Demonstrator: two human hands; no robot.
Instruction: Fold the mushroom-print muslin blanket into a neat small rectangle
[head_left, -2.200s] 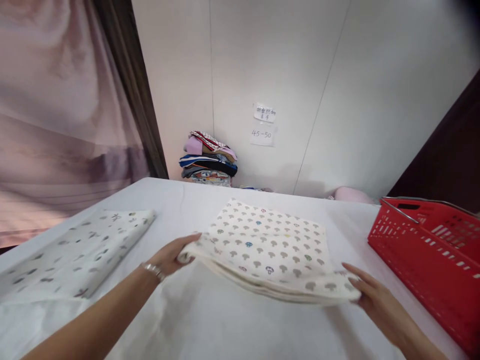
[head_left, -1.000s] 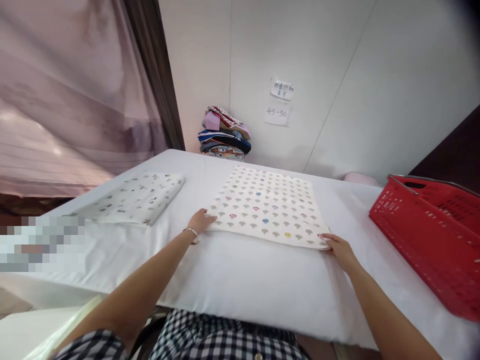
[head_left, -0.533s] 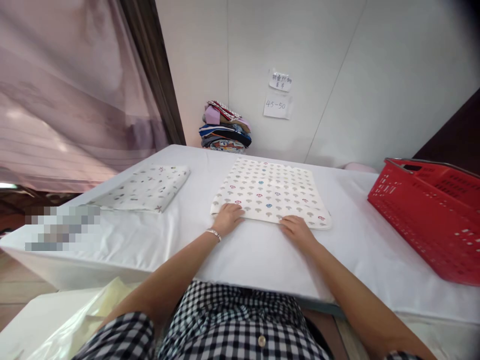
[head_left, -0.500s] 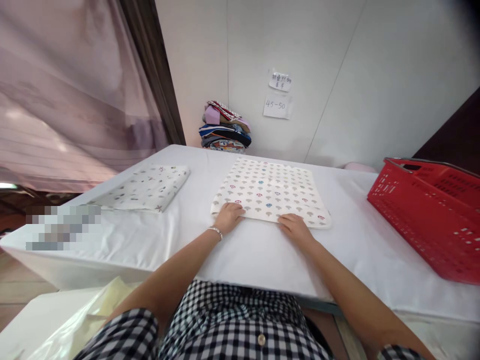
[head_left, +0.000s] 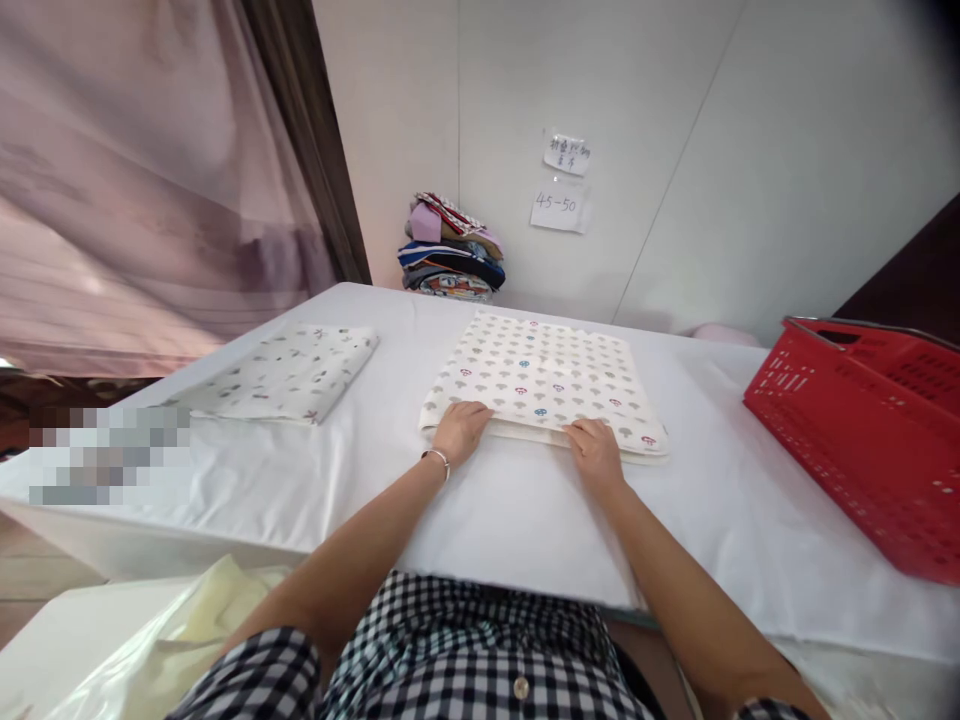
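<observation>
A cream cloth [head_left: 544, 375] printed with small grey, red and blue mushrooms lies folded in layers on the white-covered table [head_left: 517, 520]. My left hand [head_left: 463, 430] grips its near edge left of the middle, fingers on top and thumb tucked out of sight. At the right part of the same edge, my right hand [head_left: 595, 452] pinches the upper layer. Between the hands this edge is lifted slightly, with a lower layer showing beneath it. A second folded cloth [head_left: 289, 375], white with scattered small prints, lies apart on the left.
A red plastic basket [head_left: 862, 430] stands at the table's right end. Several folded fabrics form a stack [head_left: 452, 245] beyond the far edge, against the wall. A pink curtain [head_left: 150, 200] hangs at left. A plastic bag [head_left: 202, 620] lies on a white surface at lower left.
Both hands have closed on the near edge of the mushroom cloth and raised its upper layer a little. Before, the hands lay flatter on that edge. The view has shifted slightly.
</observation>
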